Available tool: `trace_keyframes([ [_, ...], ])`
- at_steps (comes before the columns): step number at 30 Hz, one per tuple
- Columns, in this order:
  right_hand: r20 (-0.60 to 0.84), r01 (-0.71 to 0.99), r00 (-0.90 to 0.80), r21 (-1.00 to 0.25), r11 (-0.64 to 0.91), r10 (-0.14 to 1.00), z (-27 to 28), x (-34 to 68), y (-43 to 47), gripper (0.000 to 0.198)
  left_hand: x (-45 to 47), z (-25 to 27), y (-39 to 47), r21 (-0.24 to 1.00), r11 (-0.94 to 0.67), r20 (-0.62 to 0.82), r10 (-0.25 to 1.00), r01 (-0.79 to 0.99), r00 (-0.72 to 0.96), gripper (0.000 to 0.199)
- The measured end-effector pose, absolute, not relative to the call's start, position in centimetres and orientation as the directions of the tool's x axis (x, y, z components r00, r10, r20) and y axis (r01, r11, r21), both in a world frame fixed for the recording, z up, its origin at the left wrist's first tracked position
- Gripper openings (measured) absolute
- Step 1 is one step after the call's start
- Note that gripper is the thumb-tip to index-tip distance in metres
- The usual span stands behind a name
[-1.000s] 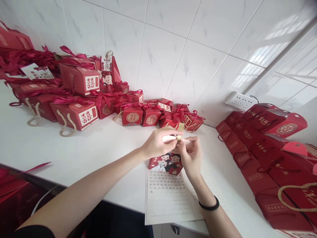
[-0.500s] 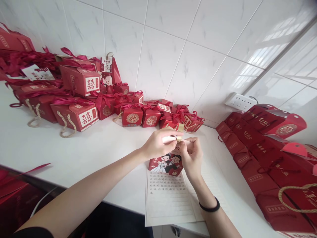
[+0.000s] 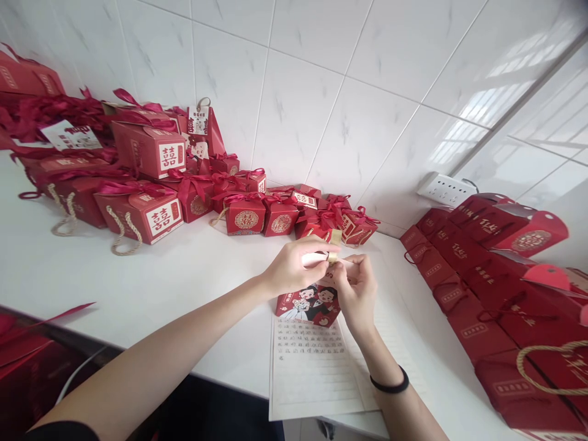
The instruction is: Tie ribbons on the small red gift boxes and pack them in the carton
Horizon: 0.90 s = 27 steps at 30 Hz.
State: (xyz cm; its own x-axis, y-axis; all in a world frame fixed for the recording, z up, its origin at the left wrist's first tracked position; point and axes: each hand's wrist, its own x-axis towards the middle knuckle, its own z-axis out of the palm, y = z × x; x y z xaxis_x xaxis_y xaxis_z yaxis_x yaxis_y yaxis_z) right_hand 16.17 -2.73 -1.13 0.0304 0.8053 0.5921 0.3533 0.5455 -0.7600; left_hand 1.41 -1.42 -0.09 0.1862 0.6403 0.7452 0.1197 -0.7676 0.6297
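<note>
A small red gift box (image 3: 309, 306) with a cartoon bride and groom on its front stands on handwritten sheets of paper (image 3: 316, 386). My left hand (image 3: 291, 264) is closed at the box's pale top edge, fingers pinching a short gold ribbon (image 3: 336, 236). From the other side, my right hand (image 3: 359, 293) grips the same spot, its thumb pressed against the ribbon. Both sets of fingertips nearly meet there. They hide the ribbon's middle and part of the box top.
Red boxes with magenta bows (image 3: 245, 217) line the wall. Larger red boxes with rope handles (image 3: 140, 211) sit at the left. A block of red boxes (image 3: 478, 275) fills the right side, below a white power strip (image 3: 446, 188). The white table (image 3: 215, 331) ends near my body.
</note>
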Motion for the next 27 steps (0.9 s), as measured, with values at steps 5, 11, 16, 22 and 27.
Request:
trace_keyframes([
  [5, 0.577, 0.325, 0.031, -0.778, 0.538, 0.816, -1.31, 16.26, -2.65, 0.021, 1.4, -0.11, -1.39, 0.623, -0.774, 0.751, 0.633, 0.114, 0.188, 0.026],
  [11, 0.575, 0.314, 0.013, -0.779, 0.543, 0.818, -1.34, 16.32, -2.65, 0.02, 1.41, -0.08, -1.36, 0.622, -0.775, 0.754, 0.631, 0.109, 0.184, 0.026],
  [16, 0.594, 0.352, 0.021, -0.757, 0.551, 0.804, -1.39, 16.34, -2.62, 0.022, 1.38, -0.19, -1.27, 0.626, -0.773, 0.752, 0.632, 0.099, 0.188, 0.026],
  [22, 0.6, 0.341, 0.018, -0.756, 0.559, 0.8, -1.47, 16.41, -2.57, 0.02, 1.24, -0.16, -1.32, 0.654, -0.752, 0.728, 0.656, 0.086, 0.197, 0.025],
  [27, 0.585, 0.351, 0.027, -0.765, 0.54, 0.811, -1.5, 16.41, -2.55, 0.021, 1.31, -0.24, -1.23, 0.659, -0.747, 0.724, 0.663, 0.092, 0.193, 0.023],
])
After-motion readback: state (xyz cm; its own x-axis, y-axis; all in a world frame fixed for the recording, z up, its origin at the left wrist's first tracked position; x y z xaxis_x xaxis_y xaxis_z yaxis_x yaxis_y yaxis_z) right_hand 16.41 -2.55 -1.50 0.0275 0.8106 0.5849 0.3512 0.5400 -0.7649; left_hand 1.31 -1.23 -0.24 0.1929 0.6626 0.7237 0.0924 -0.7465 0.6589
